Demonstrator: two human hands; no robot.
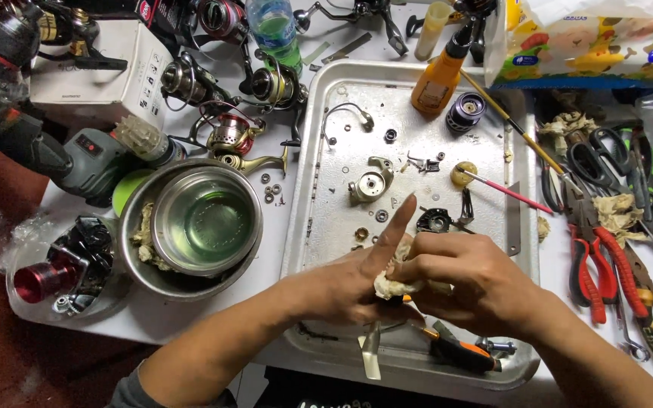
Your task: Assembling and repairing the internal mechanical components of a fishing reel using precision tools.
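Note:
Both my hands meet over the near half of a metal tray (523,249). My left hand (353,283) has its forefinger stretched out and holds a small part that is mostly hidden; I cannot tell what it is. My right hand (478,283) presses a wad of dirty tissue (391,285) against that part. On the tray beyond them lie a silver reel body piece (369,183), a black reel part (434,220), a wire bail arm (345,117), washers and screws. A pink-handled brush (504,191) rests with its tip on a yellowish lump (462,174).
A steel bowl of liquid (205,219) stands left of the tray. Fishing reels (236,136), a white box (96,79) and a green bottle (275,34) crowd the back left. An orange oil bottle (437,79), a tissue box (591,41), red-handled pliers (602,257) and scissors (595,162) are right.

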